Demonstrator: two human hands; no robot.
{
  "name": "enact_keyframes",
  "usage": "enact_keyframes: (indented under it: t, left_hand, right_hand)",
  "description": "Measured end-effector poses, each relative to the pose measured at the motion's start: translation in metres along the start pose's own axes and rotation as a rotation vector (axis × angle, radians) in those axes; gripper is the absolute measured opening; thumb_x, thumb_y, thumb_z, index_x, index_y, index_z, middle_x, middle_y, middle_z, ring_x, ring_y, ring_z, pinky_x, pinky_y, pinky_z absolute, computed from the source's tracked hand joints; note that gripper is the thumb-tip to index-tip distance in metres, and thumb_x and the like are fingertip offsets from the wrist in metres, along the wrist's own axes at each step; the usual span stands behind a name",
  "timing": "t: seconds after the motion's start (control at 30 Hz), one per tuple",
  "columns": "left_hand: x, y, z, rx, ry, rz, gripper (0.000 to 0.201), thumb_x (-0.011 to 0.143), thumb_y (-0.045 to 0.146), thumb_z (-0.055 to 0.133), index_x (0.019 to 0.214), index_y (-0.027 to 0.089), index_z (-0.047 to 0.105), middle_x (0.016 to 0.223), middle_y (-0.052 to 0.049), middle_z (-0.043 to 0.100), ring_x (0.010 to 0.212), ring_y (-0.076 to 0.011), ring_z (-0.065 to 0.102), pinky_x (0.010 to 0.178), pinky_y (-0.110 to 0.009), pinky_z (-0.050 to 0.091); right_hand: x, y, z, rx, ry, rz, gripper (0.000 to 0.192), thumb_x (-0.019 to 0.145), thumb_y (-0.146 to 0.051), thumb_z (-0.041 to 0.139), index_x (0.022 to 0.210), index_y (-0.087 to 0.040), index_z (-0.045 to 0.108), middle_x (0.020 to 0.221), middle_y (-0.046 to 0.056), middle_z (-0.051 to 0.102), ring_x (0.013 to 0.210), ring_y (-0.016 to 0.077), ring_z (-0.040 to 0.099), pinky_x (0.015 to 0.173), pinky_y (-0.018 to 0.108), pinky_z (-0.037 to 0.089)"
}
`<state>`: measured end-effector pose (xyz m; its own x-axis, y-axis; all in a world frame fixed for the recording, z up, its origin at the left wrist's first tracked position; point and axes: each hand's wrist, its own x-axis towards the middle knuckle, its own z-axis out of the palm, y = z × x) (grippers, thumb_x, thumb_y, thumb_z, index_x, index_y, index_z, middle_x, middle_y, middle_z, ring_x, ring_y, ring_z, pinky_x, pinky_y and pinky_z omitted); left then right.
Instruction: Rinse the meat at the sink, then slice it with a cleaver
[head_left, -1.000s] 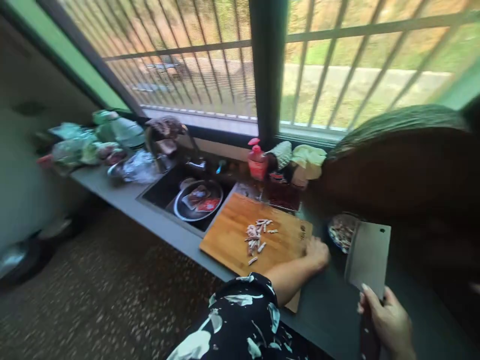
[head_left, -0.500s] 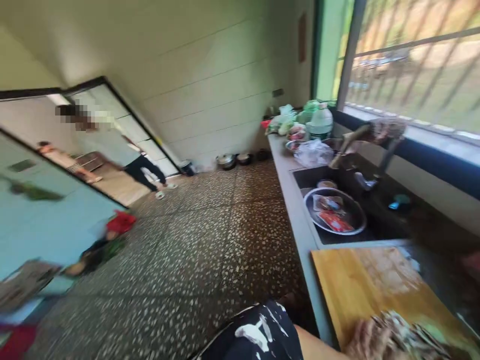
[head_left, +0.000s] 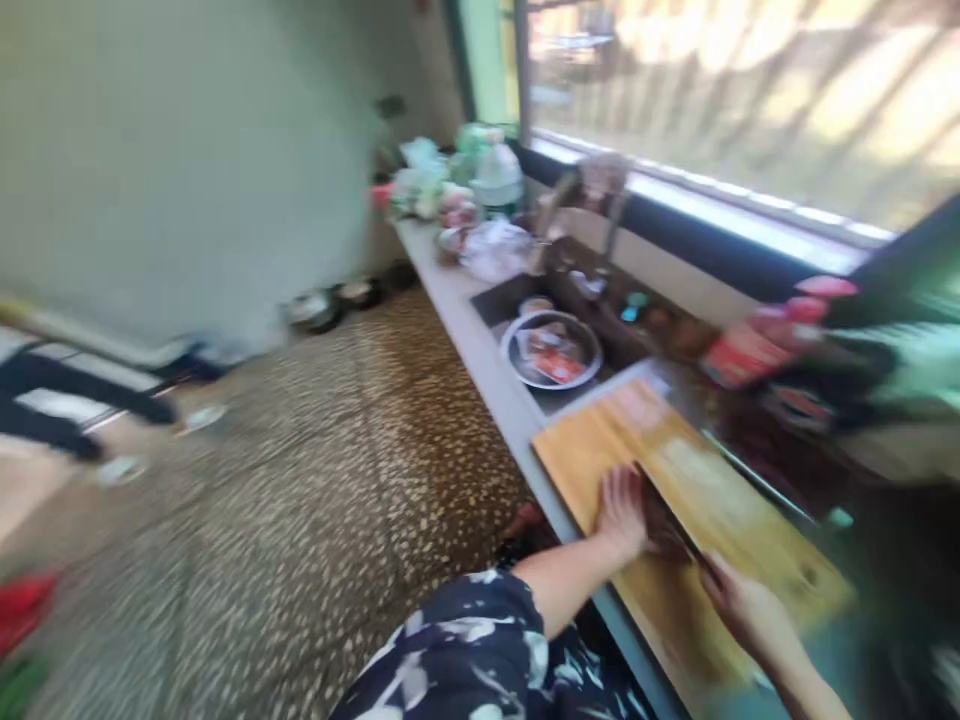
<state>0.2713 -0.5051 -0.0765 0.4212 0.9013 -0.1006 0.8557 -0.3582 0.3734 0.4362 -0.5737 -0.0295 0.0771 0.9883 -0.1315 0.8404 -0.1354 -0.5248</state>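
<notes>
Pretty blurry shot, but here's what's visible. Wooden cutting board [head_left: 720, 490] sits on the grey counter [head_left: 480, 345], running from the middle of the view down toward 5 o'clock. Both hands are on it. The left hand [head_left: 621, 512] lies flat with fingers spread and pressed down on the board, near its edge closest to the person. Right beside it, at its 3 o'clock, there's a dark smeared shape that looks like a knife blade [head_left: 666, 515] touching the board, though the blur makes it hard to be sure. The right hand [head_left: 739, 600] sits at 4 o'clock from the left one, fingers curled around what seems to be the handle end of that blade; I can't tell exactly how tight the grip is.

At 11 o'clock from the board is the sink [head_left: 525, 300], with a metal bowl [head_left: 551, 350] inside holding some red and white packets. Past the sink, toward 11 o'clock, there's a heap of plastic bags [head_left: 491, 245] and a clear bottle [head_left: 496, 175]. At 1 o'clock from the board, a red bottle with a pink top [head_left: 757, 340] stands by the window ledge [head_left: 697, 225]. Speckled floor [head_left: 300, 480] fills the left side, and a dark floral sleeve [head_left: 465, 650] is at 6 o'clock.
</notes>
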Motion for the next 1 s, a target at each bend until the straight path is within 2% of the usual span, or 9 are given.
enact_keyframes:
  t: [0.07, 0.17, 0.27, 0.37, 0.5, 0.67, 0.87, 0.93, 1.0]
  left_hand:
    - [0.017, 0.000, -0.007, 0.050, 0.002, 0.063, 0.111, 0.053, 0.071, 0.055, 0.136, 0.011, 0.011, 0.140, -0.017, 0.012, 0.127, -0.0364, 0.003, 0.101, -0.055, 0.012]
    - [0.044, -0.001, -0.015, 0.027, 0.026, 0.260, 0.105, 0.050, 0.071, 0.057, 0.134, 0.018, 0.021, 0.139, -0.014, 0.015, 0.126, -0.0377, 0.004, 0.100, -0.056, 0.009]
    - [0.058, -0.004, -0.018, -0.028, 0.008, 0.461, 0.092, 0.050, 0.067, 0.061, 0.127, 0.024, 0.036, 0.135, -0.010, 0.027, 0.125, -0.0370, 0.010, 0.100, -0.055, 0.009]
    - [0.060, -0.006, -0.017, -0.091, 0.000, 0.573, 0.072, 0.055, 0.058, 0.063, 0.117, 0.025, 0.048, 0.128, -0.008, 0.037, 0.122, -0.0327, 0.021, 0.101, -0.051, 0.012]
    - [0.060, -0.006, -0.011, -0.189, 0.013, 0.627, 0.056, 0.062, 0.050, 0.061, 0.111, 0.024, 0.054, 0.119, -0.007, 0.045, 0.115, -0.0275, 0.031, 0.101, -0.046, 0.019]
    - [0.065, -0.005, -0.003, -0.318, 0.068, 0.546, 0.045, 0.067, 0.040, 0.061, 0.107, 0.021, 0.056, 0.116, -0.008, 0.046, 0.113, -0.0252, 0.034, 0.096, -0.042, 0.030]
    - [0.070, -0.006, -0.006, -0.488, 0.158, 0.468, 0.026, 0.072, 0.025, 0.057, 0.097, 0.021, 0.060, 0.105, -0.006, 0.052, 0.102, -0.0189, 0.044, 0.091, -0.037, 0.037]
    - [0.068, 0.004, -0.012, -0.521, 0.158, 0.468, 0.023, 0.071, 0.023, 0.057, 0.094, 0.021, 0.061, 0.102, -0.005, 0.053, 0.100, -0.0185, 0.044, 0.090, -0.036, 0.037]
    - [0.066, 0.026, -0.017, -0.543, 0.132, 0.506, 0.023, 0.072, 0.024, 0.057, 0.094, 0.021, 0.061, 0.103, -0.005, 0.052, 0.101, -0.0185, 0.043, 0.091, -0.035, 0.036]
  right_hand:
    - [-0.020, 0.006, -0.003, 0.063, -0.035, 0.123, 0.021, 0.073, -0.039, 0.047, 0.079, -0.022, 0.059, 0.066, 0.003, 0.061, 0.059, 0.0173, 0.057, 0.054, 0.025, 0.041]
    - [-0.041, 0.015, 0.003, 0.316, 0.051, 0.401, 0.030, 0.076, -0.047, 0.039, 0.072, -0.020, 0.052, 0.054, 0.001, 0.056, 0.048, 0.0154, 0.053, 0.050, 0.025, 0.039]
    - [-0.069, 0.013, 0.024, 0.689, 0.082, 0.620, 0.035, 0.075, -0.054, 0.039, 0.066, -0.020, 0.045, 0.047, -0.003, 0.051, 0.040, 0.0126, 0.048, 0.043, 0.023, 0.037]
    - [-0.092, -0.003, 0.053, 0.988, 0.125, 0.729, 0.036, 0.072, -0.056, 0.044, 0.069, -0.020, 0.042, 0.050, -0.004, 0.051, 0.038, 0.0111, 0.048, 0.039, 0.021, 0.036]
    - [-0.086, -0.038, 0.090, 1.214, 0.214, 0.718, 0.035, 0.072, -0.054, 0.048, 0.072, -0.020, 0.041, 0.052, -0.006, 0.050, 0.038, 0.0088, 0.047, 0.040, 0.020, 0.038]
    - [-0.040, -0.081, 0.115, 1.370, 0.289, 0.702, 0.038, 0.071, -0.056, 0.050, 0.074, -0.020, 0.038, 0.053, -0.007, 0.050, 0.035, 0.0084, 0.046, 0.036, 0.019, 0.038]
    - [-0.004, -0.116, 0.120, 1.427, 0.383, 0.647, 0.040, 0.070, -0.057, 0.052, 0.073, -0.020, 0.038, 0.052, -0.008, 0.050, 0.035, 0.0081, 0.047, 0.035, 0.019, 0.038]
    - [-0.008, -0.117, 0.116, 1.457, 0.417, 0.658, 0.038, 0.070, -0.055, 0.053, 0.075, -0.019, 0.039, 0.053, -0.007, 0.050, 0.035, 0.0075, 0.046, 0.036, 0.019, 0.039]
    - [-0.018, -0.111, 0.105, 1.496, 0.477, 0.678, 0.036, 0.071, -0.052, 0.055, 0.077, -0.019, 0.040, 0.054, -0.007, 0.051, 0.036, 0.0071, 0.046, 0.037, 0.019, 0.039]
